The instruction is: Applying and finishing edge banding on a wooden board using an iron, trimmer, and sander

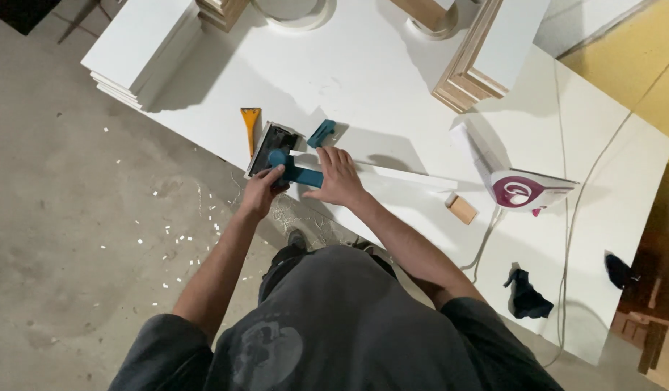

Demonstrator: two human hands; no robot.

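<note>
work table (392, 80): one, large white top, fills the upper and right part of the view; concrete floor beside it with pale chips scattered about.
panel stack (142, 47): one stack of white boards at the table's far left corner, edges showing several layers.
framed pieces (476, 61): one plywood-edged white piece at top centre-right; another wood-edged piece partly cut off at the top edge.
white strip (400, 174): one long narrow white board lying on the table, running from under the hands toward the iron.
iron (526, 190): one, white with a magenta oval marking on its side, standing on the table at the strip's right end; its cord trails across the table.
dark rags (526, 297): two, one near the front edge, the other further right.
blue trimmer (298, 172): one, teal-blue, seated on the strip's left end, near the table edge.
grey tray (271, 148): one flat rectangular dark piece with pale rim, just beside the trimmer.
left hand (266, 187): fingers closed around the trimmer's left end, clamped on it.
right hand (338, 174): laid flat, fingers spread apart, pressing on the strip and touching the trimmer's right end.
second blue tool (321, 133): one, small, just behind the right hand.
orange scraper (250, 123): one, left of the tray.
wood block (463, 209): one, small, near the iron.
</note>
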